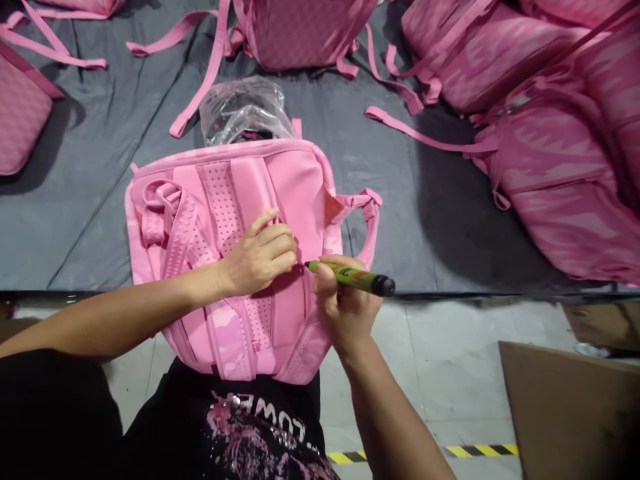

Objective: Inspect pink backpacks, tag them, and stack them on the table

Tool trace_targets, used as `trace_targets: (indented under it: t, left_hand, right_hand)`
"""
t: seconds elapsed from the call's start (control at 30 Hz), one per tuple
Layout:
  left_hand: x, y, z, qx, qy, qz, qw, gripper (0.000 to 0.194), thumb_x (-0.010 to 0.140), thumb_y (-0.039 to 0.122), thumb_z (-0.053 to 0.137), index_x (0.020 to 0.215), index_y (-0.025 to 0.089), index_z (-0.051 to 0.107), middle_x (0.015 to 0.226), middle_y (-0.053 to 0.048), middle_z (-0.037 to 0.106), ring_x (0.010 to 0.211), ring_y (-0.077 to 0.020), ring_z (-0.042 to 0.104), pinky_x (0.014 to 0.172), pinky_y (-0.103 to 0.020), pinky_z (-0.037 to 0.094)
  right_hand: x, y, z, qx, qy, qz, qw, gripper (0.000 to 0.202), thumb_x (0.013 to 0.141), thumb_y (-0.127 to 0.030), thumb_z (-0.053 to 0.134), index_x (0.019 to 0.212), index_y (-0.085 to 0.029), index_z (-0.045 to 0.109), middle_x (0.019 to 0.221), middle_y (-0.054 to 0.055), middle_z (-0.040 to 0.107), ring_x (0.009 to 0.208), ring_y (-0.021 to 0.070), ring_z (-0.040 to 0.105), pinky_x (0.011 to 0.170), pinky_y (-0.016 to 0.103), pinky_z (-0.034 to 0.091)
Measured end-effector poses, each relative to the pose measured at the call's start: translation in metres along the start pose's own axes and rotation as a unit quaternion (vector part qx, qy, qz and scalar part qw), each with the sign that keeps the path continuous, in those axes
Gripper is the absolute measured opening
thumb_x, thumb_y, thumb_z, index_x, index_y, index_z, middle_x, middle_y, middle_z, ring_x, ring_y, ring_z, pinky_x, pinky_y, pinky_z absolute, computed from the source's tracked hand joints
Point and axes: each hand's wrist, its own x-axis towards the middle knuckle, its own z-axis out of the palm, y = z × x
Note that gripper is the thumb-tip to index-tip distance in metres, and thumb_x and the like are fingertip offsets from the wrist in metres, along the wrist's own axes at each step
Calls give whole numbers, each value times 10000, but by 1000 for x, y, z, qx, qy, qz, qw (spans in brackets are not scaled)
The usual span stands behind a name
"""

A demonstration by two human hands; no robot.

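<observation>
since bag overhangs near edge of table, pen clenched in r. hand may slip w/ any tilt, staining fabric; l. hand has fingers curled, grip unclear.

Look at your black shirt. Big white letters go across it, upside down in your view. You can read "LOWE", but the letter next to the L is hard to tell. Your green marker has some print on it too, but it's too small to read.
</observation>
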Motion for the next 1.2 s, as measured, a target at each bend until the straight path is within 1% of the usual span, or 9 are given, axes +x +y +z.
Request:
trace_targets:
  t: [0.17,0.33,0.47,0.6,0.67,0.87,1.0,1.07,1.2]
  left_hand:
    - [-2,-2,2,-35,-29,-24,999,207,980,227,474,836,218,623,882,10,670,1019,-160,599,1173,-510,355]
    - [-1,-2,3,-35,-35,-34,998,217,980,226,464,824,214,614,869,15,657,1004,-154,603,1160,-499,382]
    - [-1,-3,3,-4,-5,-9,1000,208,985,231,467,817,205,588,863,27,655,990,-143,605,1167,-488,375]
    - [0,-3,3,23,30,15,999,172,970,212,494,823,190,581,852,24,655,961,-143,604,1162,-457,382]
    - [0,-3,4,29,34,17,999,145,953,202,526,819,187,583,845,24,654,950,-142,605,1161,-444,383]
    - [1,-3,1,33,12,12,999,199,983,266,494,824,201,594,857,20,658,957,-151,621,1166,-459,375]
    - [1,-4,3,22,14,9,1000,194,986,259,488,829,204,588,870,23,663,973,-146,607,1163,-438,364]
    - [0,-4,6,24,15,8,1000,182,980,234,486,833,201,587,869,24,662,977,-145,599,1161,-431,353]
    - [0,1,3,18,-36,-4,999,224,992,258,454,840,202,608,878,0,665,975,-171,591,1157,-455,340]
  right_hand:
    - [6,1,-2,-9,-22,5,1000,139,977,-301,524,939,-192,603,773,22,710,656,161,688,574,282,527]
    - [9,0,-4,-9,-37,13,999,202,977,-308,528,840,-181,606,776,22,712,546,119,627,516,255,467]
    - [10,-1,-5,-15,-54,16,998,257,989,-333,505,806,-188,614,822,24,720,532,105,603,514,252,456]
    - [10,0,-4,-7,-47,3,999,224,991,-339,497,884,-189,624,847,24,727,582,115,637,545,253,483]
    - [9,2,-4,-24,-46,-6,999,223,987,-332,506,857,-189,618,830,26,727,597,122,647,533,251,471]
    - [6,6,-4,-17,-32,-22,999,168,986,-312,513,904,-199,605,838,22,732,582,120,642,529,251,480]
    - [6,5,-3,1,-43,21,999,169,986,-323,511,932,-202,616,827,19,724,611,132,660,551,259,506]
    - [7,5,-2,3,-50,18,999,164,981,-317,519,928,-198,619,820,18,725,625,138,674,552,256,509]
    - [5,6,-7,-23,-41,-11,999,174,968,-314,543,905,-185,640,829,43,743,583,142,669,510,249,471]
